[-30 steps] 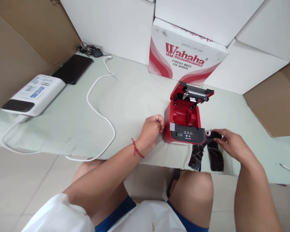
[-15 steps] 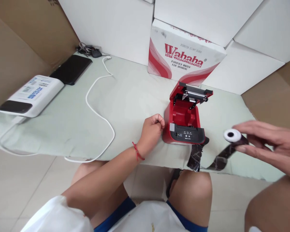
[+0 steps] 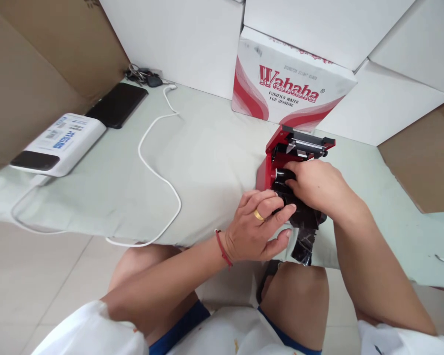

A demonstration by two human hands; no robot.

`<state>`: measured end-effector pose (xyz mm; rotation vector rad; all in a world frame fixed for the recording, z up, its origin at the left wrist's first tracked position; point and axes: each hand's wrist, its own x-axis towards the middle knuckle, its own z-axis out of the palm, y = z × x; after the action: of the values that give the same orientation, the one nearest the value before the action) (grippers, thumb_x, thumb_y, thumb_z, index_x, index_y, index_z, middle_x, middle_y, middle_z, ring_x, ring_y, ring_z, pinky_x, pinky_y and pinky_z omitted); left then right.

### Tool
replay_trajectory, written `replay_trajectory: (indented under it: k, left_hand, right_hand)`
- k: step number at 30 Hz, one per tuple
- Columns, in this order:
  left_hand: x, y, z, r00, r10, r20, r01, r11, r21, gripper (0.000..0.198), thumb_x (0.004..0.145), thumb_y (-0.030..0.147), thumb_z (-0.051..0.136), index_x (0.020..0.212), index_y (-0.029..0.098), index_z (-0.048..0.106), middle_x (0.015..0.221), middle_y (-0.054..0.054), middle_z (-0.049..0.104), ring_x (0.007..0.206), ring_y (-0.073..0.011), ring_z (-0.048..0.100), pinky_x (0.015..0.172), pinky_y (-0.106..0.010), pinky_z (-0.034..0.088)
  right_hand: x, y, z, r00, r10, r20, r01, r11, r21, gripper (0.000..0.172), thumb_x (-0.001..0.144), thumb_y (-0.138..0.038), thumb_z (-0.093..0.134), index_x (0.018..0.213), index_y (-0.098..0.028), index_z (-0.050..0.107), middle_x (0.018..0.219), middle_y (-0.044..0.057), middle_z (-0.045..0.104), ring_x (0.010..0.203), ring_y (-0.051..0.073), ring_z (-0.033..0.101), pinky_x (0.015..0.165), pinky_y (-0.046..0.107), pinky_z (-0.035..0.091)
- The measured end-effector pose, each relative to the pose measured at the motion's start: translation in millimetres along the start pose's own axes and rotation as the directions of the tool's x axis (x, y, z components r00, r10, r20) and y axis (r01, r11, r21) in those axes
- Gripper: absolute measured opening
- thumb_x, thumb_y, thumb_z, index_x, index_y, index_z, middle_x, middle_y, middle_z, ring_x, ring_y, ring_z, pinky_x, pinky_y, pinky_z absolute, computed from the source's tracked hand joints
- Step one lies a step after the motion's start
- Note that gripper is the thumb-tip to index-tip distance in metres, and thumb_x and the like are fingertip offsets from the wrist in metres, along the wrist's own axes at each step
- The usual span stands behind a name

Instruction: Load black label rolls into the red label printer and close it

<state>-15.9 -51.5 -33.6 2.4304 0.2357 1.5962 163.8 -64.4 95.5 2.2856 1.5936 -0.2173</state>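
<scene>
A small red printer (image 3: 270,155) with its lid (image 3: 306,140) open stands on the pale green table (image 3: 192,162). My right hand (image 3: 316,190) is curled over a dark roll (image 3: 284,174) that sits in the printer's open bay. My left hand (image 3: 257,227) rests against the printer's front, its fingers bent around the dark patterned strip (image 3: 304,241) that trails from the roll over the table edge. A gold ring shows on the left hand and a red string on its wrist.
A white cable (image 3: 159,172) loops across the table's left half. A white device (image 3: 57,145) and a black tablet (image 3: 116,104) lie at far left. A red-and-white Wahaha carton (image 3: 288,88) and white boxes stand behind the printer. My knees are below the table edge.
My right hand carried the roll from the right of the printer up and into its open bay. My left hand left the printer's left side and moved to its front, on the strip.
</scene>
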Motion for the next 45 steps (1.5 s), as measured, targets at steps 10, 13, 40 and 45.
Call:
replay_trajectory:
  k: [10, 13, 40, 45]
  left_hand:
    - [0, 2, 4.9, 0.999, 0.036, -0.012, -0.035, 0.997, 0.066, 0.014, 0.107, 0.014, 0.073, 0.117, 0.022, 0.080, 0.107, -0.005, 0.084, 0.121, -0.0216, 0.075, 0.113, -0.038, 0.054]
    - [-1, 4, 3.7, 0.998, 0.057, -0.039, -0.056, 0.998, 0.043, 0.015, 0.109, 0.013, 0.071, 0.114, 0.023, 0.081, 0.109, -0.004, 0.084, 0.123, -0.0192, 0.073, 0.114, -0.035, 0.053]
    - [15, -24, 2.0, 0.962, -0.265, 0.061, 0.272, 0.926, -0.261, 0.046, 0.125, 0.042, 0.046, 0.164, 0.028, 0.066, 0.126, -0.006, 0.091, 0.126, -0.0234, 0.083, 0.129, -0.046, 0.044]
    - [14, -31, -0.5, 0.920, -0.366, 0.142, 0.392, 0.839, -0.377, 0.046, 0.125, 0.049, 0.041, 0.141, 0.026, 0.077, 0.111, -0.007, 0.093, 0.112, -0.0250, 0.083, 0.105, -0.046, 0.055]
  right_hand:
    - [7, 6, 12, 0.990, -0.135, -0.045, 0.141, 0.976, 0.168, 0.038, 0.111, -0.029, 0.063, 0.141, -0.022, 0.085, 0.124, 0.014, 0.091, 0.107, 0.032, 0.085, 0.085, 0.039, 0.059]
    - [-17, 17, 10, 0.944, -0.182, -0.276, 0.285, 0.870, 0.403, 0.030, 0.113, -0.040, 0.066, 0.130, -0.029, 0.089, 0.110, 0.003, 0.092, 0.089, 0.022, 0.083, 0.082, 0.034, 0.062]
    - [-70, 47, 89, 0.727, -0.066, -0.684, 0.375, 0.872, 0.315, 0.044, 0.124, -0.041, 0.053, 0.142, -0.020, 0.087, 0.146, 0.012, 0.087, 0.141, 0.032, 0.083, 0.127, 0.059, 0.064]
    - [-67, 48, 110, 0.732, 0.046, -0.680, 0.451, 0.715, 0.534, 0.040, 0.123, -0.040, 0.054, 0.139, -0.032, 0.089, 0.148, 0.006, 0.086, 0.147, 0.030, 0.080, 0.131, 0.058, 0.062]
